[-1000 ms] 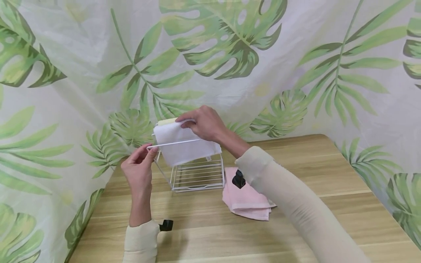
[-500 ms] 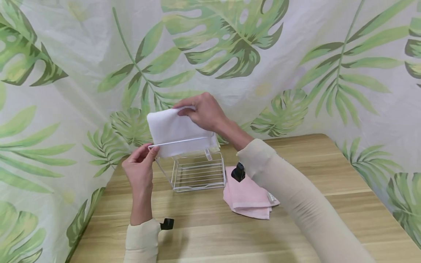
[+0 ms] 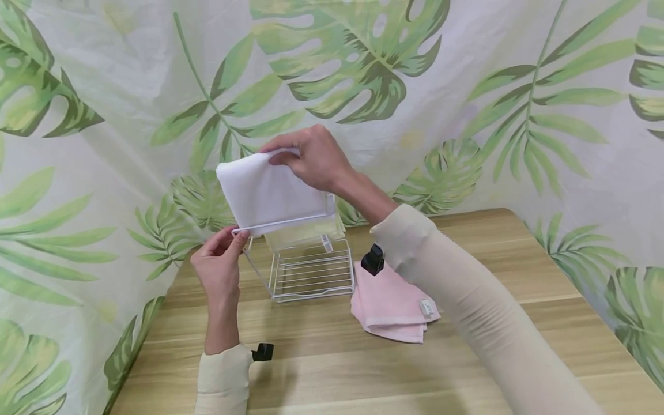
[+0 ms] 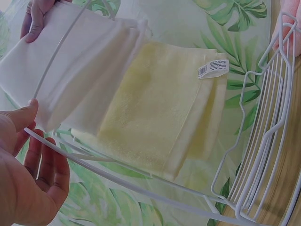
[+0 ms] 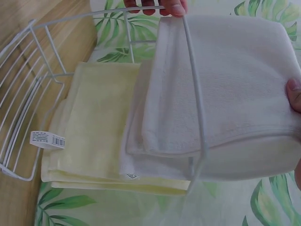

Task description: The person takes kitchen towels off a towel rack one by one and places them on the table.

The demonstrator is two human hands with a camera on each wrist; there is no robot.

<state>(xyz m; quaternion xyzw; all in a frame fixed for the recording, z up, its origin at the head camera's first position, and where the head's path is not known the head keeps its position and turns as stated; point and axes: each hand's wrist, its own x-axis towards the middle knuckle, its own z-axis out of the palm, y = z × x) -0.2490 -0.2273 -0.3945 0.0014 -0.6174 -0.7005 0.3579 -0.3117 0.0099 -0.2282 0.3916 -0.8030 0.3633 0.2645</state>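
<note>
A white wire rack [image 3: 285, 221] stands on the table, its upper front bar running across the towels. My left hand [image 3: 220, 265] pinches the left front corner of that bar between thumb and fingers. A folded white towel [image 3: 264, 190] rises above the bar, its upper edge pinched by my right hand [image 3: 319, 158]. Its lower part is still behind the bar. Farther back a folded yellow towel [image 4: 155, 103] hangs from the rack, with a white label [image 4: 214, 69] near its edge; the white towel hides part of it.
A folded pink towel [image 3: 389, 305] with a small label lies right of the rack on the wooden table [image 3: 332, 369]. Behind the table hangs a leaf-patterned sheet [image 3: 363, 144]. The rack's wire shelf [image 3: 311, 296] is low, beneath the towels.
My right hand has moved up and slightly left, raising the white towel; more of the yellow towel now shows below it. My left hand stays at the rack's corner.
</note>
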